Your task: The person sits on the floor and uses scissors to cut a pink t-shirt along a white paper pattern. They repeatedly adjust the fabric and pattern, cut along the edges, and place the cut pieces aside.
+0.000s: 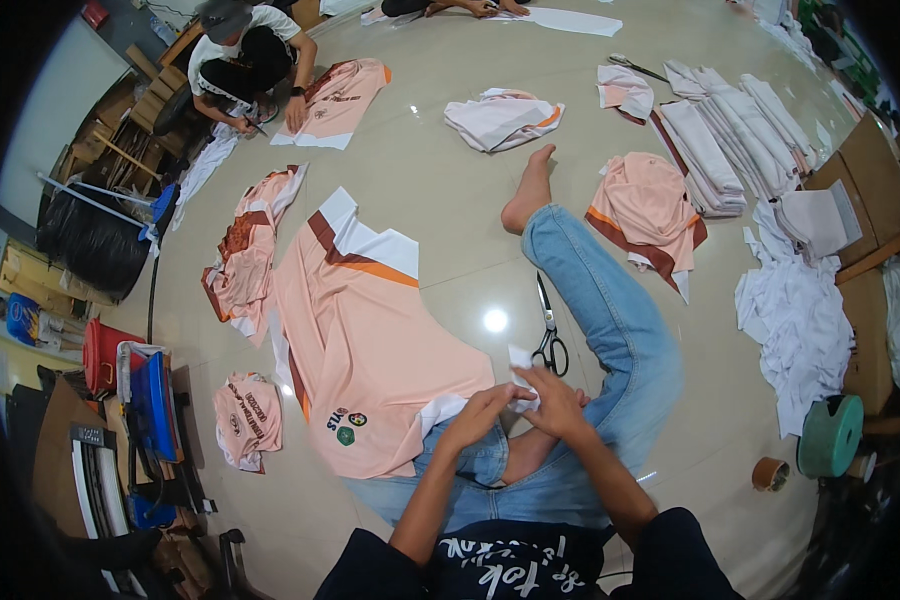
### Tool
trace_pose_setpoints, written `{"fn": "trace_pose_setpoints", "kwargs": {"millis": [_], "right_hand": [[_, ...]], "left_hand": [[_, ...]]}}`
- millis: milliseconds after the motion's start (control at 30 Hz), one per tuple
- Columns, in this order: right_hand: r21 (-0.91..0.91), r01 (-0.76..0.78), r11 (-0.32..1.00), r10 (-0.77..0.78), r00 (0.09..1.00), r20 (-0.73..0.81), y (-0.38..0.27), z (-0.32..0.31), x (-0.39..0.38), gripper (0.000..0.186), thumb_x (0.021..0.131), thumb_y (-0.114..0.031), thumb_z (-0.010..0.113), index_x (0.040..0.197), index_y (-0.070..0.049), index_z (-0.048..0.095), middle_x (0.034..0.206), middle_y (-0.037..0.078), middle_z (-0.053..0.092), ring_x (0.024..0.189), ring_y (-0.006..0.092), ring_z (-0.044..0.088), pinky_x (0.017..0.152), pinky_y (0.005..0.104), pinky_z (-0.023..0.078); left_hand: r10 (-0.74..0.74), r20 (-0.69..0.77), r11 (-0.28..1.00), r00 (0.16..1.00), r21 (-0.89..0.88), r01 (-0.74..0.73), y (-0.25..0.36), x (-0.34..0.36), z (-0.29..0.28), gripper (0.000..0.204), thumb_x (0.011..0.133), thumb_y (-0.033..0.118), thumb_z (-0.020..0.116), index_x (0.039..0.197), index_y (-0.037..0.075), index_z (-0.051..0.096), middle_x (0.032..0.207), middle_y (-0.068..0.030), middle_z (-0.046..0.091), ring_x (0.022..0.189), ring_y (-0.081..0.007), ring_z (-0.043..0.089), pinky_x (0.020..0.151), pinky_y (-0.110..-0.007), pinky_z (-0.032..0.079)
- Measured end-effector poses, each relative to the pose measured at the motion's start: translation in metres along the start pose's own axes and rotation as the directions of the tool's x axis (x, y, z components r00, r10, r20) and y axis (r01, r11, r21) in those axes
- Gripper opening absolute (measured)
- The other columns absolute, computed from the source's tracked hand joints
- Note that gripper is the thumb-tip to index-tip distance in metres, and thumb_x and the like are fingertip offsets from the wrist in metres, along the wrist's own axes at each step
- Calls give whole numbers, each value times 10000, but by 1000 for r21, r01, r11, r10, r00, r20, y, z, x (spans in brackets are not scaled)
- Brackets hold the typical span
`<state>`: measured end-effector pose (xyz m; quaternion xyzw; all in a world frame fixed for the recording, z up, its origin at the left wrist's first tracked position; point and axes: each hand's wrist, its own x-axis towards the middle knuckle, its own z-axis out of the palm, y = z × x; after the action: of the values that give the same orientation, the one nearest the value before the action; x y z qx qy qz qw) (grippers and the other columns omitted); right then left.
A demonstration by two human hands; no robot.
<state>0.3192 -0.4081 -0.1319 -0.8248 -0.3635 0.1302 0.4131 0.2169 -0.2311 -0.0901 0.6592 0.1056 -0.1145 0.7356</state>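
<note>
Pale tile floor (460, 240) runs toward its far edge between a bent denim leg (610, 330) at right and peach cloth (380, 340) at left, whose long axis leads away from the body. Scissors (549, 318) lie with handles nearest the right hand (558, 402), blades toward that edge. Left hand (480, 415) and right pinch a small white scrap (519, 357), just left of the handles.

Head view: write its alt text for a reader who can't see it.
A seated person's left hand and right hand meet at a small white piece, with a peach jersey panel spread to the left. Black-handled scissors lie on the tiled floor ahead; upper left, a crouching co-worker handles another peach panel.
</note>
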Motion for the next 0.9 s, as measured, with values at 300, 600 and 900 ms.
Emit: {"fn": "trace_pose_setpoints", "kwargs": {"millis": [300,600,900], "right_hand": [[568,-473,674,732,325,-598,141,-202,-118,556,961,-258,703,1388,55,531,1308,184,633,1207,266,596,1022,403,476],[105,-455,884,293,366,-884,56,-214,-94,386,941,-174,745,1287,-40,641,1166,114,685,1100,230,634,928,358,501],[339,-868,363,382,471,795,-46,70,33,722,1056,-615,454,1231,56,654,1033,129,749,897,211,729,803,307,585]], "left_hand": [[3,-270,774,963,611,169,19,-71,-30,478,973,305,693,1334,0,621,1356,-226,608,1299,-393,553,1124,-436,420],[-129,-537,301,833,779,549,-43,-109,-72,499,838,275,778,1234,-4,655,1260,-233,642,1199,-436,557,999,-538,456],[48,116,976,992,206,-71,98,-178,-47,379,1033,301,641,1196,-39,674,1002,-135,723,904,-200,664,800,-330,503]]}}
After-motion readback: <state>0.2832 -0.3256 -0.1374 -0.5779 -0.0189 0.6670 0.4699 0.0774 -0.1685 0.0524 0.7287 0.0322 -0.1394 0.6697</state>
